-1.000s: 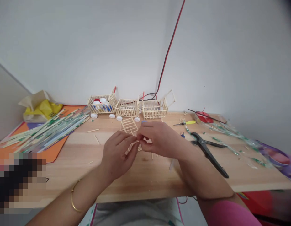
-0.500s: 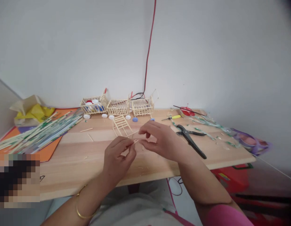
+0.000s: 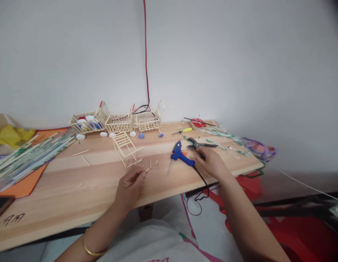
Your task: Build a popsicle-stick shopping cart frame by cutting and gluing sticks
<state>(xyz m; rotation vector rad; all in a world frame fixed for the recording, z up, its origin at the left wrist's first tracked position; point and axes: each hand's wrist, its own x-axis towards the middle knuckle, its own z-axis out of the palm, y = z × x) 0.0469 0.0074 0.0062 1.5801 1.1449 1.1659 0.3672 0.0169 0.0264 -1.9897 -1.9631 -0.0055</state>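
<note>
My left hand [image 3: 130,185] is closed in a pinch, and a short wooden stick [image 3: 147,170] sticks out past its fingertips. On the right, my right hand [image 3: 212,162] has its fingers around one handle of the black pliers [image 3: 195,143], which lie on the table. Beside the pliers rests a blue glue gun [image 3: 182,155], its cable running off the front edge. A small frame of wooden sticks [image 3: 124,145] stands tilted beyond my left hand. Several cut stick pieces [image 3: 150,163] lie between the hands.
Three stick-built carts with bottle-cap wheels, one [image 3: 120,122] in the middle, line the wall. Long sticks in plastic wrap [image 3: 46,154] cover an orange folder [image 3: 29,185] at left. A yellow-handled screwdriver [image 3: 187,130] and a red container [image 3: 198,123] are at back right.
My hands have parted: the right moved right onto the pliers, while the left stays pinched near the front. The glue gun now shows. The view has turned right.
</note>
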